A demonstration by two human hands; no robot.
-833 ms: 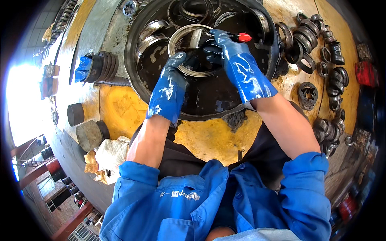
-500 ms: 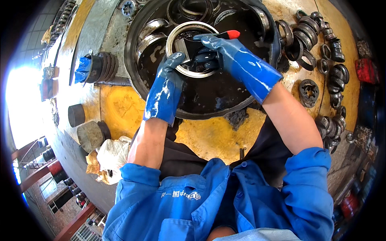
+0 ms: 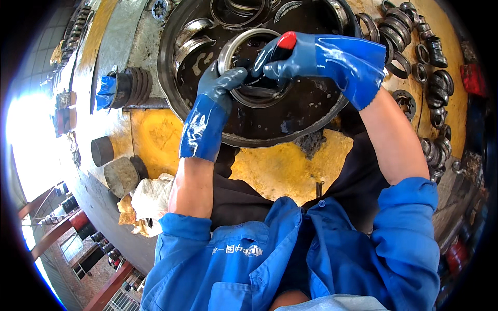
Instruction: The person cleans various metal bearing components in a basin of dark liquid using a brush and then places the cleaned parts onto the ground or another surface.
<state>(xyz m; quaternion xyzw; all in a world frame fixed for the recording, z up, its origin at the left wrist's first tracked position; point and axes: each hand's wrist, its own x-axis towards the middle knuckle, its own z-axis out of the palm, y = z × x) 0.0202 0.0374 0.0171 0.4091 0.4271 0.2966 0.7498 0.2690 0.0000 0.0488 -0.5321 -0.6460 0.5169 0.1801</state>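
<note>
Jacket [image 3: 282, 236] blue, sleeves [image 3: 407, 207] rolled, white chest lettering [image 3: 237, 250]. Trousers [image 3: 345, 176] dark. Hands [image 3: 220, 83]: glossy blue gloves [image 3: 201, 122], grey-blue fingers [image 3: 233, 78], jagged cuffs [image 3: 198, 151].

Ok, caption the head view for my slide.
At a dark basin, gloved left hand holds a metal ring, right hand a red object.

We're in a workshop here: grimy metal rings [image 3: 400, 31] clustered at right, a wide basin [image 3: 167, 78] of dark liquid [image 3: 259, 124], red beams [image 3: 52, 237] over at left!
</note>
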